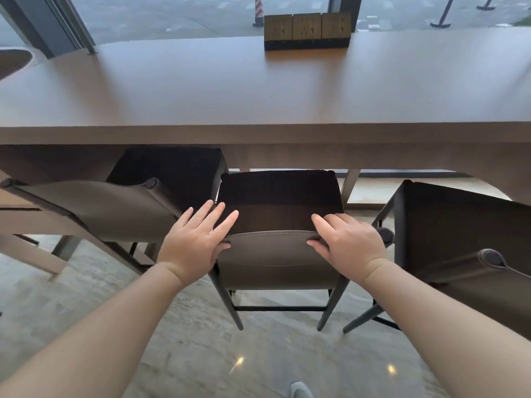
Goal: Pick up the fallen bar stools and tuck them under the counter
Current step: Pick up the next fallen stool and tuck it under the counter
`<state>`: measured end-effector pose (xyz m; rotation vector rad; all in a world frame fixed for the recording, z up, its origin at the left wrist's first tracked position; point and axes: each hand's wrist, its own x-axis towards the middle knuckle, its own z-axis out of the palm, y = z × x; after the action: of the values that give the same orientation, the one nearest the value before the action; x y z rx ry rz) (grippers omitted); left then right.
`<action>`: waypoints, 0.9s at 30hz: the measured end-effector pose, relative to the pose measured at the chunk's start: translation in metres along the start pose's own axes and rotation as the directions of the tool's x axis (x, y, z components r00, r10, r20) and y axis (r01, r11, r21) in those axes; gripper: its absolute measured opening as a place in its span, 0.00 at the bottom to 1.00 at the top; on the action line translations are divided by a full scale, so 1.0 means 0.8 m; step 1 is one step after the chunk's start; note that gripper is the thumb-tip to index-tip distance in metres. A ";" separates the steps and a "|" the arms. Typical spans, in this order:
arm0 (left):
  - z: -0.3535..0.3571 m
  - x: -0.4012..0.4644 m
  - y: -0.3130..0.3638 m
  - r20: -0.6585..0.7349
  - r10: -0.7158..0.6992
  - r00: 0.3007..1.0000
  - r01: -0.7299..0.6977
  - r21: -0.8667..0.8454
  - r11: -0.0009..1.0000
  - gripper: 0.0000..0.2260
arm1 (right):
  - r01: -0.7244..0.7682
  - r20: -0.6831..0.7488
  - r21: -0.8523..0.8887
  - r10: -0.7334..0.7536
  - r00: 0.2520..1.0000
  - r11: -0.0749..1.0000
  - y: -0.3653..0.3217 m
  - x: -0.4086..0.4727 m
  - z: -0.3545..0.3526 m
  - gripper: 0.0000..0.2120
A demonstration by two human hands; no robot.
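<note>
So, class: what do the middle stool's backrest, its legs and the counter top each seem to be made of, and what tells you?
Backrest: likely leather or faux leather, matte brown, with a stitched seam along its top edge, which both hands grip.
Legs: probably dark metal, thin and tapered, though painted wood is possible.
Counter: wood or wood-look laminate, smooth brown, with a soft sheen from the window light.

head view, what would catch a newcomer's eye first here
Both hands on the backrest top of the middle bar stool: the left hand lies with fingers fairly straight and thumb under the edge, and the right hand curls over it. The seat sits partly under the wooden counter, which carries a socket block at the back.
</note>
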<state>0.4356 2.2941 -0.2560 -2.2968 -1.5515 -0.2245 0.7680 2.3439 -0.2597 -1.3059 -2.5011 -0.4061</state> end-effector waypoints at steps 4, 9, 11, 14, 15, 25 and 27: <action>0.000 -0.026 0.016 0.020 -0.032 0.999 0.033 -0.027 0.999 0.24 | -0.022 0.003 0.027 0.022 1.000 0.999 -0.016 -0.024 0.001 0.22; -0.013 -0.022 0.029 0.127 -0.114 0.985 0.120 -0.039 0.992 0.29 | -0.087 0.105 0.059 0.080 0.991 0.995 -0.022 -0.027 -0.007 0.28; -0.021 -0.020 0.038 0.169 -0.105 0.980 0.116 -0.057 0.992 0.30 | -0.084 0.155 0.042 0.076 0.985 0.996 -0.024 -0.029 -0.011 0.31; -0.033 -0.021 0.053 0.204 -0.093 0.975 0.120 -0.124 0.985 0.31 | -0.110 0.208 0.053 0.097 0.973 0.992 -0.027 -0.031 -0.019 0.34; -0.040 -0.020 0.057 0.203 -0.095 0.975 0.126 -0.148 0.981 0.30 | -0.122 0.218 0.068 0.104 0.970 0.990 -0.028 -0.032 -0.023 0.34; -0.147 0.000 0.094 0.215 -0.289 0.933 0.356 -0.673 0.649 0.22 | -0.420 0.243 0.569 0.343 0.907 0.707 -0.070 -0.039 -0.104 0.28; -0.177 0.001 0.103 0.330 -0.371 0.868 0.460 -0.815 0.352 0.16 | -0.490 0.279 0.712 0.437 0.855 0.504 -0.082 -0.037 -0.133 0.26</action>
<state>0.5213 2.2139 -0.1416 -2.4743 -2.4773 -1.4098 0.7428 2.2458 -0.1809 -1.4889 -1.8206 0.7752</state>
